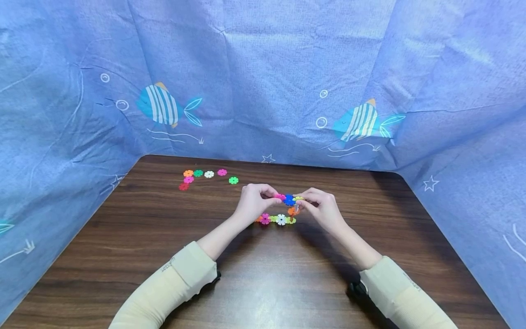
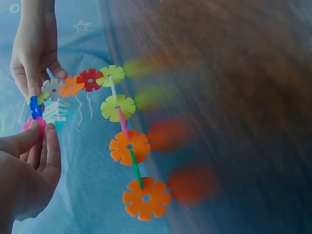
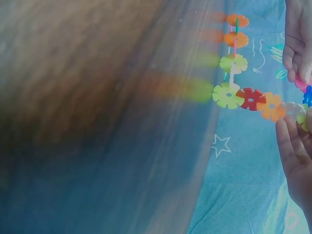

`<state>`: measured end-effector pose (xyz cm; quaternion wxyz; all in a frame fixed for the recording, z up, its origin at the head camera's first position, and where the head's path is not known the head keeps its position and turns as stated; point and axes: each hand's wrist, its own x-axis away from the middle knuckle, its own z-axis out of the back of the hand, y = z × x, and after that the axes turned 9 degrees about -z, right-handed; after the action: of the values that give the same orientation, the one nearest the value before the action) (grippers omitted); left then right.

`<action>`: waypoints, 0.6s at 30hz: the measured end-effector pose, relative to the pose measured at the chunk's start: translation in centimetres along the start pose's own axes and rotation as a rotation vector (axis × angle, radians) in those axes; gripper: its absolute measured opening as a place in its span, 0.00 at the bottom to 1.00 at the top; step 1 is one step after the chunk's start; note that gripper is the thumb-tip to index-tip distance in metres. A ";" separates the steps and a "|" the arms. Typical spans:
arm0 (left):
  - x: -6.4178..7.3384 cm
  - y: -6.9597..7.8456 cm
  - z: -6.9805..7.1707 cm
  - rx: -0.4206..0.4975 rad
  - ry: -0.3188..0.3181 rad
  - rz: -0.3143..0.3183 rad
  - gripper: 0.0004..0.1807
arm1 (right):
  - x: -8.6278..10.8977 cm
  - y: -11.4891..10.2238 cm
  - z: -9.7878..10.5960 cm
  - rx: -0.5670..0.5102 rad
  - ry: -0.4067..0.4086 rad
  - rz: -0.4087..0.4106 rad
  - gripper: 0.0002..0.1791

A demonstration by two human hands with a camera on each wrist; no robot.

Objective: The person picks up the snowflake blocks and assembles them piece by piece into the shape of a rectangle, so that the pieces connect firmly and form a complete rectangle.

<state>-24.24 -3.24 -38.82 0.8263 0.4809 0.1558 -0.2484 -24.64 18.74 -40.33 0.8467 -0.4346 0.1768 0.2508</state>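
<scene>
In the head view my left hand (image 1: 258, 201) pinches a pink flower-shaped disc (image 1: 280, 197) between thumb and fingers. Joined to it is a blue disc (image 1: 289, 200), which stands between the two hands. My right hand (image 1: 323, 209) pinches a yellow-green disc (image 1: 298, 198) on the blue disc's other side. From there the left wrist view shows a linked strip running through a whitish disc (image 2: 53, 89), an orange disc (image 2: 71, 86) and a red disc (image 2: 89, 80). At a yellow-green corner disc (image 2: 112, 76) the strip turns into a row of interlocked discs, some seen edge-on.
Toward the table's back left lie loose discs: orange (image 1: 188, 173), teal (image 1: 198, 173), white (image 1: 209, 174), red (image 1: 183, 187), bright green (image 1: 233, 180) and two pink ones. Behind the brown wooden table (image 1: 172, 228) hangs a blue fish-print cloth (image 1: 263, 91).
</scene>
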 end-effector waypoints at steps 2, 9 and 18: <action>0.0 -0.1 -0.1 -0.001 0.005 0.003 0.06 | 0.0 -0.4 0.0 -0.005 0.003 -0.005 0.07; 0.0 -0.2 -0.3 0.011 0.026 -0.002 0.07 | 0.0 -3.6 0.5 -0.012 -0.010 -0.019 0.05; -0.1 -0.3 -0.1 0.046 -0.028 0.041 0.07 | 0.1 -4.1 0.7 -0.042 -0.023 -0.031 0.06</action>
<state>-24.47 -3.29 -39.07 0.8219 0.4995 0.1287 -0.2415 -22.07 17.30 -37.32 0.8432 -0.4520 0.1550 0.2462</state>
